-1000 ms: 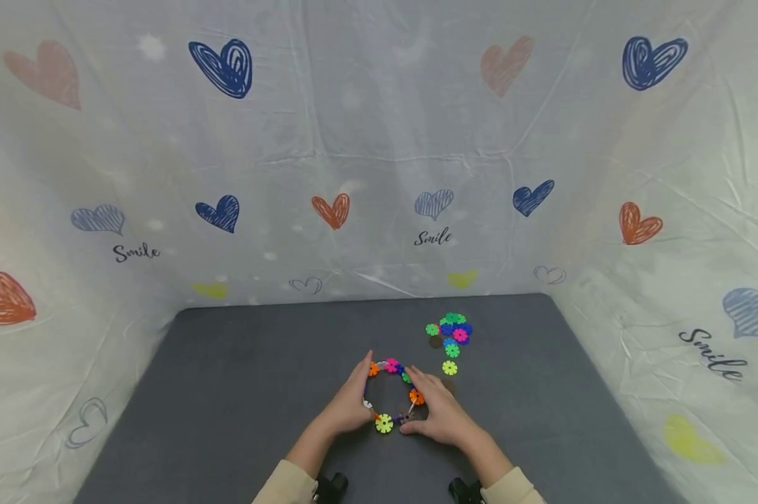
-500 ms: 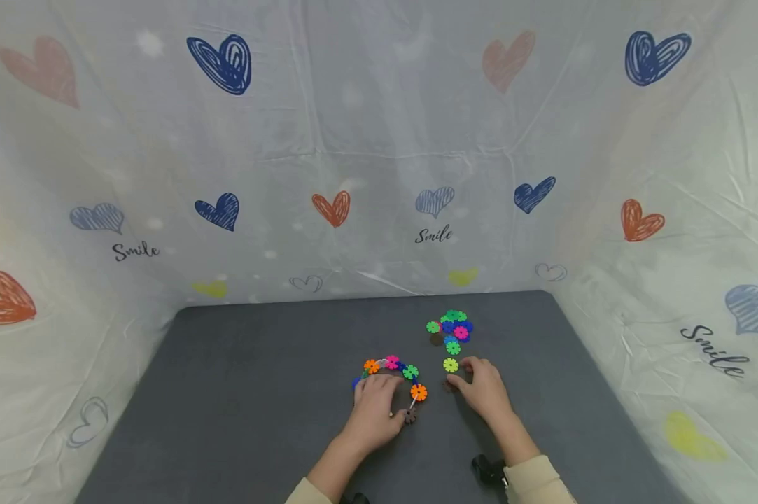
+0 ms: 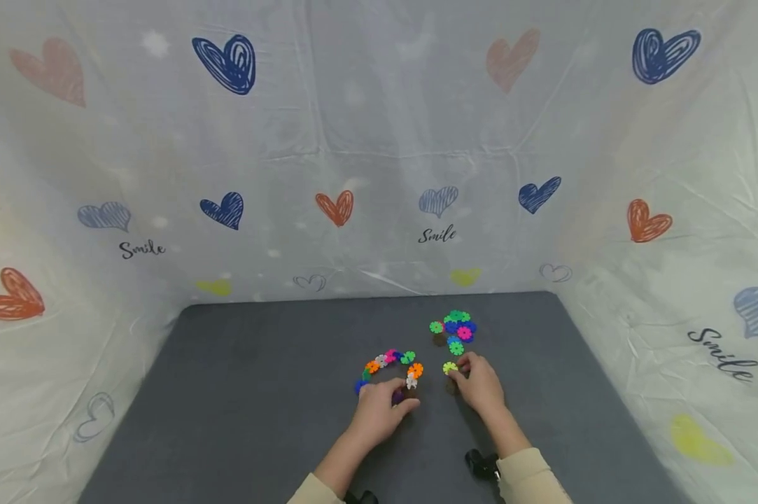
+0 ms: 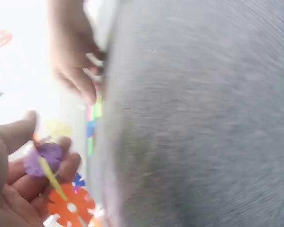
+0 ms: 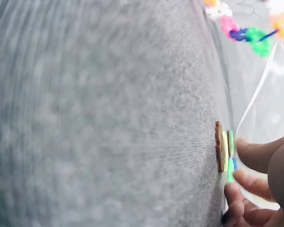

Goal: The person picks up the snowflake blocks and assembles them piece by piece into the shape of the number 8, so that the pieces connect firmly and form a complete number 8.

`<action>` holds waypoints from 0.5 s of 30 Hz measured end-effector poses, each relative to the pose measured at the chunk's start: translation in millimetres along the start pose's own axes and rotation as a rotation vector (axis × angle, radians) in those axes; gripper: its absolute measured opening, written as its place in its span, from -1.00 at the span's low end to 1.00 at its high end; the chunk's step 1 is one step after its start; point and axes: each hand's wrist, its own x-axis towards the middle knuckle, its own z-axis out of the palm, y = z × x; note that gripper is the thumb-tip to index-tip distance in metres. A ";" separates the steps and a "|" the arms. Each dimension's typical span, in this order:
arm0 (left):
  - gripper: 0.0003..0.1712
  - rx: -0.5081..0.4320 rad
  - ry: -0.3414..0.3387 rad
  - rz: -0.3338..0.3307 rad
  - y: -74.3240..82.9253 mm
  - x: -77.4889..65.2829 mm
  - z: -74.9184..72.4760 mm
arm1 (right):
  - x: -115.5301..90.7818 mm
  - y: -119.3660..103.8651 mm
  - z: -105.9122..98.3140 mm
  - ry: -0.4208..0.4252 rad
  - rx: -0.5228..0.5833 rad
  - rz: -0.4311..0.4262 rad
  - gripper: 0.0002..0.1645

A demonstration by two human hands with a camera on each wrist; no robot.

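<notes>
My left hand [image 3: 376, 413] holds a curved chain of interlocked flower-shaped discs [image 3: 372, 366] in orange, white, pink, blue, green and other colours. In the left wrist view, its thumb and fingers bend round a purple disc [image 4: 49, 158], with an orange disc [image 4: 68, 205] below. The palm hides the chain's near side. My right hand [image 3: 481, 385] pinches the edge of a loose yellow-green disc [image 3: 449, 367] between thumb and forefinger. Just nearer than it, a brown disc [image 3: 452, 387] lies flat on the table, and shows edge-on in the right wrist view.
A cluster of loose discs [image 3: 453, 327], green, blue, pink and brown, lies farther back on the grey table [image 3: 259, 378]. Behind the table hangs a pale curtain [image 3: 379, 140] printed with hearts. A black wrist device [image 3: 479, 462] sits below the right hand.
Both hands were on the chain; the right then left it for the yellow-green disc, which has since shifted slightly. The left hand has slid across the chain and tilted its right side up.
</notes>
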 end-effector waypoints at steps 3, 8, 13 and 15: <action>-0.49 -0.239 0.020 -0.014 1.5 -1.2 -11.8 | 0.6 0.4 -0.8 -0.002 -0.003 -0.004 -0.63; -0.50 -0.559 -0.020 -0.004 4.5 -4.2 -26.9 | 2.1 -3.9 -3.4 -0.025 0.126 -0.013 -0.73; -0.48 -0.533 0.039 0.073 8.9 -11.9 -34.8 | -18.6 -28.0 -21.1 0.024 0.574 -0.108 -0.85; -0.49 -0.393 0.118 0.122 12.5 -15.2 -38.1 | -35.7 -42.8 -29.2 0.049 0.722 -0.202 -0.88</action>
